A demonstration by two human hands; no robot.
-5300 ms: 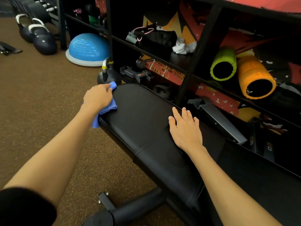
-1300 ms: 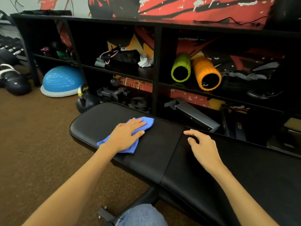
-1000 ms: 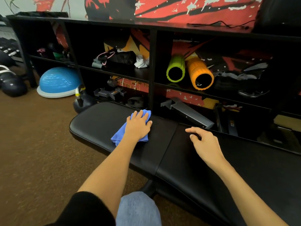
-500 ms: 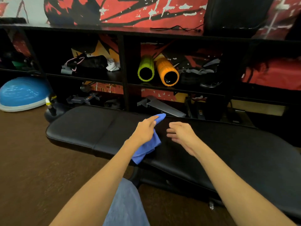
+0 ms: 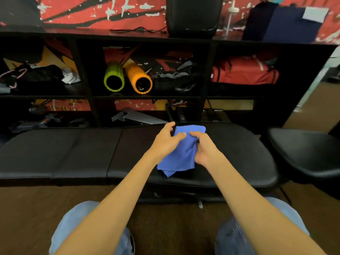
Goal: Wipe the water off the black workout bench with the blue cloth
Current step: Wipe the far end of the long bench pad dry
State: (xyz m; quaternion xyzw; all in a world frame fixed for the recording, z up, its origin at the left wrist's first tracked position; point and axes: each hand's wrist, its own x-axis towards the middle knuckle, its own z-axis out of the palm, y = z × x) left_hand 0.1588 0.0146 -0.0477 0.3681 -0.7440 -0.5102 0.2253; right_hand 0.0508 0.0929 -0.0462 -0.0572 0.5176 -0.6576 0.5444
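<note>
A: Where's the cloth?

B: Over the right half of the desk, bunched between both hands. The left grip pinches its upper edge, and the right grip is curled into its right side. I cannot tell whether its low corner touches the desk.

A: So what's the step?

B: Refolding it, I'd judge, or handing it across. Best to turn out a dry face and fold it flat and broad. Then press it down under one palm and draw long overlapping strokes to the desk's right end. Include the rounded edges and the seam, where water would likely sit.

A: Any water showing?

B: None I can make out. The desk is dark, glossy and a little blurred. It looks smooth, so a bunched cloth would probably just push drops about.

A: And around the desk?

B: Behind it is a black shelf holding a green roller, an orange roller and a red bag. A black seat is just right of the desk. In front of the desk are brown floor and the person's knees in jeans.
</note>
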